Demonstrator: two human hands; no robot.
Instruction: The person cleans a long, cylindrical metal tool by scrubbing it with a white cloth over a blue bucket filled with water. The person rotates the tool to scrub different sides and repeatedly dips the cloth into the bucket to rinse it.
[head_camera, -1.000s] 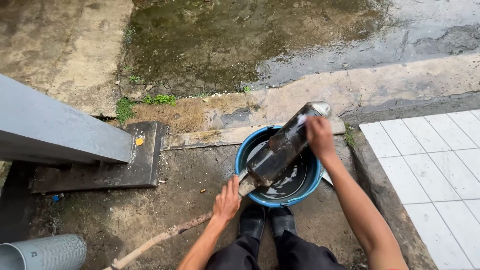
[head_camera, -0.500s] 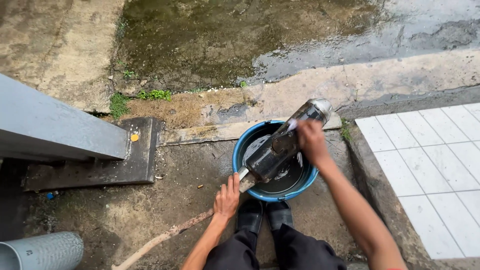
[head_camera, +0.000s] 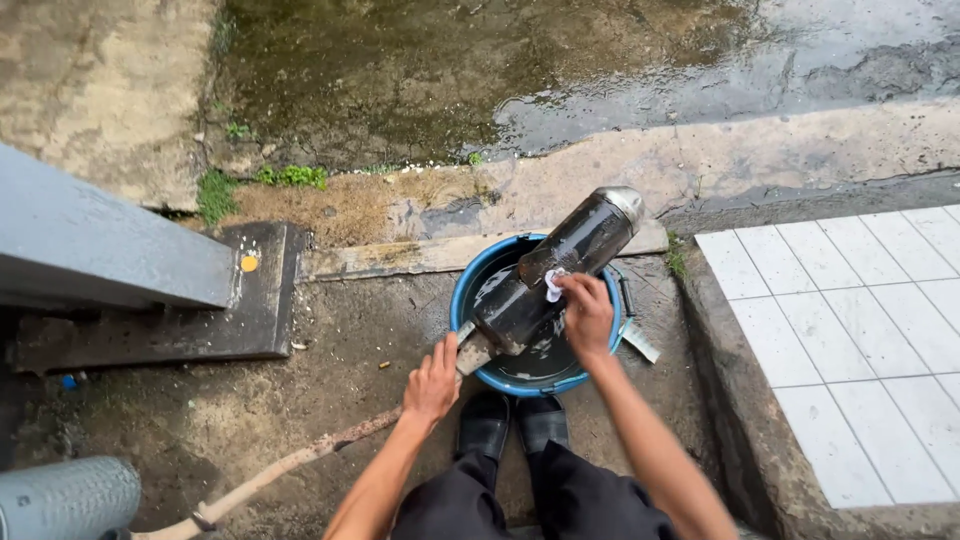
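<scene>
Since the earlier frame the right hand has slid down from the far capped end to the middle of the dark cylinder, fingers pressing a small white cloth against it. The left hand is closed on the cylinder's lower end at its seven o'clock. The cylinder lies tilted across the blue basin, cap toward one o'clock. Below, at six o'clock, stand black shoes. Wet and held at one end, the cylinder could slip and splash into the basin.
</scene>
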